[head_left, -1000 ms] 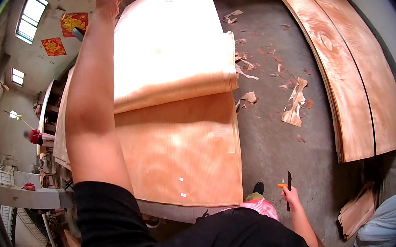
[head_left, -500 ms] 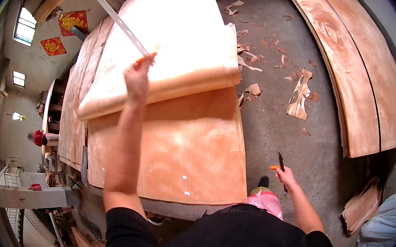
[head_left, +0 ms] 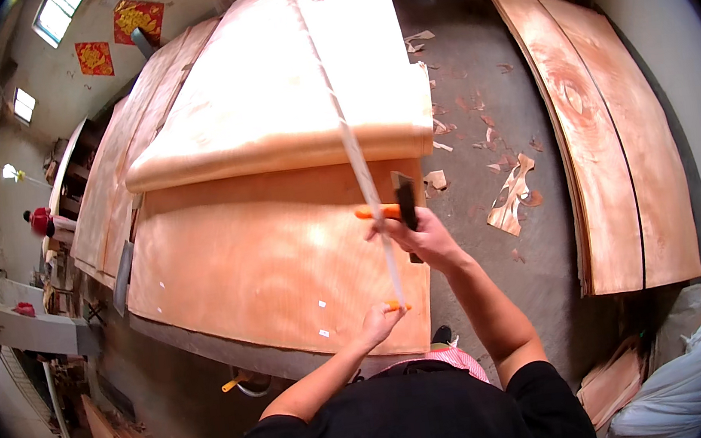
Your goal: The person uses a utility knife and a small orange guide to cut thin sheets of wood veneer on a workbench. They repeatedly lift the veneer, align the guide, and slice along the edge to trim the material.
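Note:
My left hand (head_left: pixel 377 323), low over the near edge of the veneer sheet, is closed on the lower end of a long, thin, whitish strip (head_left: pixel 343 125). A bit of orange shows at its fingers. The strip rises away toward the far side, blurred. My right hand (head_left: pixel 426 235) is closed on a black, flat tool with an orange part (head_left: pixel 405 200); its exact kind is unclear. Its fingers lie beside the strip, and I cannot tell if they grip it. Beneath both hands spreads a large wood veneer sheet (head_left: pixel 268 254), with a paler sheet (head_left: pixel 291 79) folded back over its far half.
A tall stack of veneer (head_left: pixel 610 146) stands at the right. Torn veneer scraps (head_left: pixel 511 201) litter the concrete floor between the stacks. White sacking (head_left: pixel 680 380) lies at the lower right. A person in red (head_left: pixel 41 221) is far off at the left.
My left hand has come down from the folded sheet to near my body, bringing the strip's end along. My right hand has risen from my side to beside the strip with its tool.

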Available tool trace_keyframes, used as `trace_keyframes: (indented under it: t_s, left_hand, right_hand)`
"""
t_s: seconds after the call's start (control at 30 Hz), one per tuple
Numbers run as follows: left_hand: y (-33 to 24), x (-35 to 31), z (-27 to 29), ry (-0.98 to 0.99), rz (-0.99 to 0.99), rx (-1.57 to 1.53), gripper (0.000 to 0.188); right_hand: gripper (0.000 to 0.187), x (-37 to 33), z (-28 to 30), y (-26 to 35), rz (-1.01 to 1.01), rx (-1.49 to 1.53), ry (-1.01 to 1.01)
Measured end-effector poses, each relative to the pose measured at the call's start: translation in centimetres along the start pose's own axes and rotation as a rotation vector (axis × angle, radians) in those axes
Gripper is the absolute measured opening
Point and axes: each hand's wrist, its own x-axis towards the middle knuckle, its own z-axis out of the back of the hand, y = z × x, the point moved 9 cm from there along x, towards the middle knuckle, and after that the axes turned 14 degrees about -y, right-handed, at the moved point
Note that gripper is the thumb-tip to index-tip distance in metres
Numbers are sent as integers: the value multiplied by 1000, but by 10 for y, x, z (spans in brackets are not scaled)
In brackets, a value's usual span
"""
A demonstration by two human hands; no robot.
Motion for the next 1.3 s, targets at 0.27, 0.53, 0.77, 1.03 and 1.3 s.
trace_keyframes:
  t_s: [0.27, 0.53, 0.77, 1.03, 1.3]
  left_hand:
    - [170, 14, 56, -100, 765, -575, 26]
    - [-272, -36, 70, 190, -651, -484, 33]
    - [-256, -66, 85, 74, -405, -776, 34]
    - [-249, -68, 158, 237, -396, -1327, 33]
    - [-52, -113, 116, 434, 57, -626, 49]
  right_hand:
    - [20, -93, 9, 40, 202, 146, -197]
    - [19, -109, -20, 31, 252, -165, -175]
    - [20, -131, -48, 30, 387, -309, -219]
    - [21, -161, -75, 8, 416, -274, -441]
    - [12, -206, -120, -67, -121, -382, -224]
